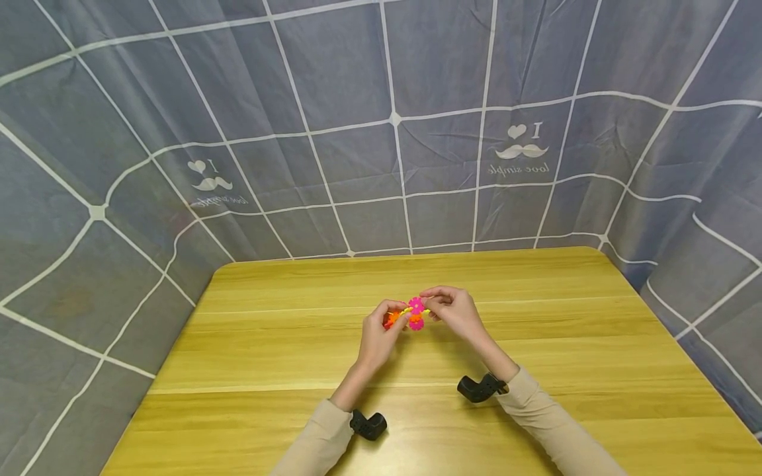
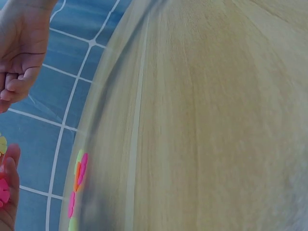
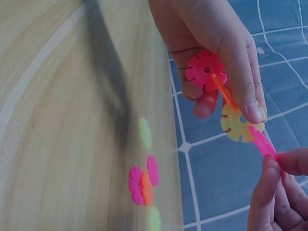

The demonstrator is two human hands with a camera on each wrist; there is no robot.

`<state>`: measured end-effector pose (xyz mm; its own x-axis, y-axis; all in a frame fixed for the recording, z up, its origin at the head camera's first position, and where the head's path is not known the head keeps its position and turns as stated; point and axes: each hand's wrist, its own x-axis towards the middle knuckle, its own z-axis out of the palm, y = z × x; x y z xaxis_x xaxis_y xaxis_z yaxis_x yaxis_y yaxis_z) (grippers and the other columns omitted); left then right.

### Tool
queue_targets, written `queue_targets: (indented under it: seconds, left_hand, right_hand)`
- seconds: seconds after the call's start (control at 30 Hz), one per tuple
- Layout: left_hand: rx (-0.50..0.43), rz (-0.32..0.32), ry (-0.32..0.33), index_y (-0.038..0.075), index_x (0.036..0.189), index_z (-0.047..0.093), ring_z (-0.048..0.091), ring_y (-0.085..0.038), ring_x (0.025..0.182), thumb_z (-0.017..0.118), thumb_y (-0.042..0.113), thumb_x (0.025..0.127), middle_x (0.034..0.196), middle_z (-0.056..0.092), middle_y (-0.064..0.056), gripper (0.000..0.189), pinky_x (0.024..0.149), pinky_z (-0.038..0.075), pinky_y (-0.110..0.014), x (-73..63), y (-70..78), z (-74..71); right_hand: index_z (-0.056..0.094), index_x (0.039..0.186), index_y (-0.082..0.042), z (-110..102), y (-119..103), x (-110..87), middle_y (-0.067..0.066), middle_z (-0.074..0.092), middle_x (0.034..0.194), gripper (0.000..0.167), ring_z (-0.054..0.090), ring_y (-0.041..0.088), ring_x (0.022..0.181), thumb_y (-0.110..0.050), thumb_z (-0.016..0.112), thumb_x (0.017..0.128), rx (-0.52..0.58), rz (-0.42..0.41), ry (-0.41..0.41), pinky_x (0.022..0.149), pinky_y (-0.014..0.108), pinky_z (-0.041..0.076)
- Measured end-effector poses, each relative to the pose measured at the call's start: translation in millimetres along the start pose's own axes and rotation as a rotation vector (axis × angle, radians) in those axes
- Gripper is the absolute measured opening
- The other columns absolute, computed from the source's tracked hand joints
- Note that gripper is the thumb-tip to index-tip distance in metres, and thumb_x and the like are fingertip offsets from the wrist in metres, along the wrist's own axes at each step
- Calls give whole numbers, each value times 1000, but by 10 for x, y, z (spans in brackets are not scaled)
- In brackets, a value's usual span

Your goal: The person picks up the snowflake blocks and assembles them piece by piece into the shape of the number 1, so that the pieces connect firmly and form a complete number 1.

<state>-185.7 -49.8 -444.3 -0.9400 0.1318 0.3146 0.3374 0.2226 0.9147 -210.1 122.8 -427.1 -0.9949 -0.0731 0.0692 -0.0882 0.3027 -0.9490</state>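
Both hands meet over the middle of the table. My left hand (image 1: 376, 336) grips a joined cluster of notched plastic snowflake discs. In the right wrist view this cluster shows a red disc (image 3: 196, 72), an orange disc (image 3: 224, 92) seen edge-on and a yellow disc (image 3: 232, 129) under the left thumb. My right hand (image 1: 457, 316) pinches a pink disc (image 3: 263, 143) between thumb and fingertip, and its far edge meets the rim of the yellow one. At the left wrist view's edge the cluster is partly cut off.
Loose discs lie close together on the wooden table (image 1: 286, 357) near the hands: a pink one (image 3: 135, 185), an orange one (image 3: 147, 188) and a green one (image 3: 145, 133) among them. A grey checked curtain (image 1: 345, 165) hangs behind and along the sides. Each wrist wears a black camera mount.
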Motion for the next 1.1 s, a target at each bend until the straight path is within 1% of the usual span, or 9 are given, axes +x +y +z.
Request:
queue_targets:
  seconds: [0.07, 0.2, 0.43, 0.53, 0.6, 0.73, 0.93, 1.03, 1.1]
  left_hand:
    - [3, 5, -5, -7, 104, 63, 65, -20, 70, 66, 3, 88, 98, 69, -22, 19, 57, 47, -14, -18, 86, -17]
    - [41, 23, 9, -5, 103, 63, 63, -25, 72, 70, 4, 85, 97, 69, -21, 21, 59, 45, -16, -34, 124, -13]
    - [124, 82, 47, 7, 102, 70, 60, -16, 83, 78, 15, 80, 101, 72, -8, 25, 70, 46, -19, 35, -251, 40]
    - [137, 102, 60, 7, 101, 71, 61, -16, 83, 78, 14, 80, 100, 73, -9, 23, 70, 47, -20, 41, -266, 29]
    - [147, 109, 69, 7, 101, 71, 60, -15, 83, 77, 14, 81, 100, 73, -10, 22, 70, 48, -21, 46, -275, 17]
    - [165, 101, 88, 7, 101, 71, 56, -12, 76, 76, 15, 83, 97, 73, -9, 20, 67, 46, -20, 60, -291, -12]
    - [195, 55, 115, 11, 100, 70, 52, -9, 72, 73, 22, 85, 93, 72, -4, 19, 65, 43, -18, 69, -305, -60]
    - [203, 39, 121, 12, 101, 70, 51, -8, 69, 72, 24, 86, 90, 71, -4, 18, 61, 42, -18, 64, -306, -83]
    - [201, 34, 122, 12, 101, 70, 51, -7, 68, 72, 23, 87, 89, 71, -4, 18, 59, 41, -17, 63, -310, -95]
  right_hand:
    - [70, 103, 3, 3, 3, -2, 19, 73, 92, 18, 61, 8, 59, -7, 64, 89, 2, 1, -3, 63, 36, 58]
    - [70, 101, 4, 23, -6, -10, 19, 73, 92, 18, 61, 8, 59, -8, 65, 89, 13, 10, -6, 64, 39, 58]
    - [69, 100, 4, 49, -13, -4, 19, 73, 88, 18, 62, 7, 59, -9, 65, 89, 25, 20, -16, 68, 46, 58]
    - [69, 101, 4, 51, -20, 3, 18, 72, 88, 19, 62, 7, 58, -10, 64, 90, 22, 25, -27, 68, 43, 58]
    - [68, 102, 5, 47, -17, 10, 20, 72, 91, 20, 61, 7, 59, -11, 63, 91, 27, 23, -33, 65, 36, 59]
    - [67, 105, 7, 35, 20, 39, 23, 71, 95, 23, 61, 6, 60, -11, 61, 93, 22, 16, -36, 63, 29, 57]
    - [68, 103, 6, 33, 94, 92, 21, 71, 95, 21, 65, 25, 65, -10, 66, 89, -43, 12, -30, 65, 40, 58]
    - [68, 102, 4, 38, 149, 121, 18, 70, 91, 21, 65, 33, 68, -9, 69, 85, -93, 12, -29, 60, 34, 56]
    - [69, 101, 2, 47, 198, 147, 17, 70, 89, 22, 65, 32, 68, -9, 72, 83, -135, 13, -32, 57, 27, 53]
